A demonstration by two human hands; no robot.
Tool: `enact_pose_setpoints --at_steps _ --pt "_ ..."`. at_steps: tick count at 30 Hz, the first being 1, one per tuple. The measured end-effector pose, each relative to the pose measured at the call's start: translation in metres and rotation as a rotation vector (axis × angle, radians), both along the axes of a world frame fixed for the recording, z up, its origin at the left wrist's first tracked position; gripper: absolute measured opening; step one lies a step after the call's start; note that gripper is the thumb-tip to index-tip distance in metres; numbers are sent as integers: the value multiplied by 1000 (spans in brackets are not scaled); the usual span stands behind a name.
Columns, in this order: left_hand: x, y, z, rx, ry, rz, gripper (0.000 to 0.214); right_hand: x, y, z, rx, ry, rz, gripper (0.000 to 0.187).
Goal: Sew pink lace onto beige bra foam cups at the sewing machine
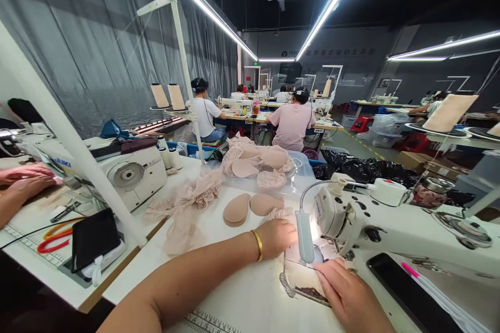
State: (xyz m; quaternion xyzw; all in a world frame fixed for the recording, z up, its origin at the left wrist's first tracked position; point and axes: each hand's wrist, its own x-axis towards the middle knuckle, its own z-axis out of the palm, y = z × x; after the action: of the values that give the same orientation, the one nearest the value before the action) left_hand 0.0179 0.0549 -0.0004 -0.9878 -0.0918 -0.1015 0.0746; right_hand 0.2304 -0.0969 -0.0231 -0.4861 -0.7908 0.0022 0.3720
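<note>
My left hand (276, 239), with a gold bracelet at the wrist, is closed on beige lace fabric (282, 214) left of the sewing machine (371, 216). Its fingertips are partly lost in the lamp's glare. Close to the needle area, my right hand (346, 289) rests low with thumb and fingers pressed together; what they pinch is too small to make out. Between the hands hangs a grey lamp (305, 237), hiding part of the stitching spot. Two beige bra cups (236, 209) lie on the table just beyond my left hand.
A clear plastic bin (302, 169) heaped with beige lace bra pieces (255, 158) stands at the table's far edge. More lace (195, 195) lies left. A black phone (406, 289) and pink-capped pen (410, 270) lie right. Another person's hand (33, 184) works far left.
</note>
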Motion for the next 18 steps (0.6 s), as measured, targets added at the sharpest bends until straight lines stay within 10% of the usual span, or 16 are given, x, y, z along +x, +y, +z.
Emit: enact_pose_setpoints --at_steps 6,14,18 --pt "-56 -46 6 -291 -213 -48 23 -69 -16 6 -611 942 -12 57" --pt "-156 -101 24 -385 -591 739 21 -108 -40 3 -563 1196 -4 53" --pt "-133 -168 15 -1564 -578 477 50 -132 -55 -1 -485 1221 -87 51"
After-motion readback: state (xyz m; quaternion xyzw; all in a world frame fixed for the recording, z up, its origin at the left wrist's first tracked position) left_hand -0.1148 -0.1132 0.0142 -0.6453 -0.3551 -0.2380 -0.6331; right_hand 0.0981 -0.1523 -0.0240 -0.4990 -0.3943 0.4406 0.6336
